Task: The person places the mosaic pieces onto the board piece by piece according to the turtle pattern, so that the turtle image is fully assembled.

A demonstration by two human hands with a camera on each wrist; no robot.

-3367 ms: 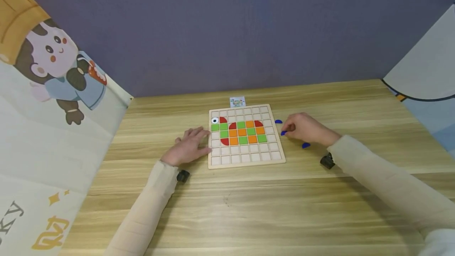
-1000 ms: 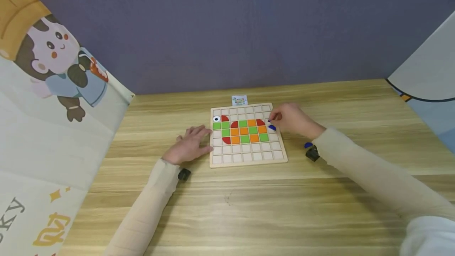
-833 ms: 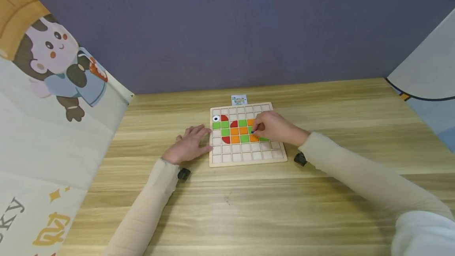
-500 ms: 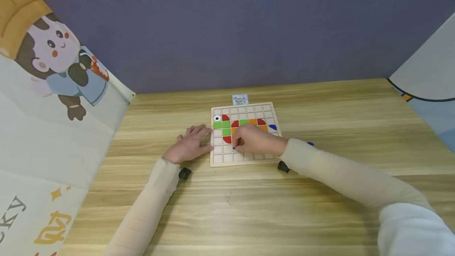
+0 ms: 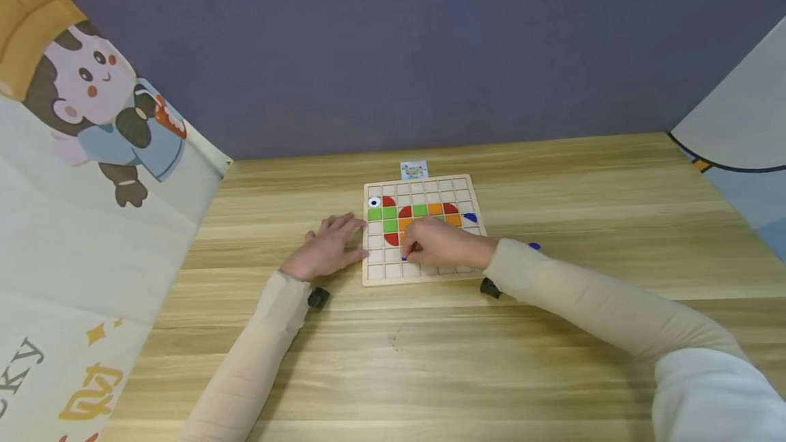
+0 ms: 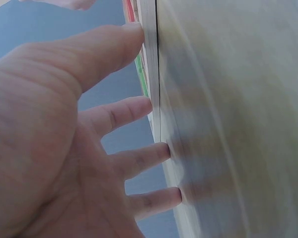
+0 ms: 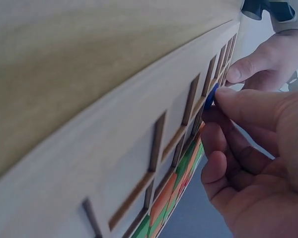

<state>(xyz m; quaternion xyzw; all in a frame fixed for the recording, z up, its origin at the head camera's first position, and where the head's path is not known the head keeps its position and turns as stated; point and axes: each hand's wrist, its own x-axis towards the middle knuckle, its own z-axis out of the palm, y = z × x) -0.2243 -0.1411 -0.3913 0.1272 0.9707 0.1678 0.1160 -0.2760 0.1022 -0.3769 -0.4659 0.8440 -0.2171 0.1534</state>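
Note:
A square wooden grid board (image 5: 393, 279) lies on the table, bearing green, orange and red tiles and a white eye tile (image 5: 374, 202). My right hand (image 5: 439, 241) is over the board and pinches a small blue tile (image 7: 211, 97) between thumb and forefinger, right at a cell below the coloured rows. It covers several tiles in the head view. Fingers spread, my left hand (image 5: 325, 249) rests at the board's left edge, its thumb and fingertips against the rim in the left wrist view. Another blue tile (image 5: 470, 217) sits in a cell near the right edge.
One more blue piece (image 5: 535, 246) lies on the table right of the board, partly behind the right sleeve. A small printed picture card (image 5: 414, 170) is just beyond the board's far edge. A dark grey panel (image 5: 430, 53) stands behind the table.
From the board's right side, my right hand has put one blue tile in a right-hand cell and carried another leftward to the lower-left cells. My left hand has stayed at the edge.

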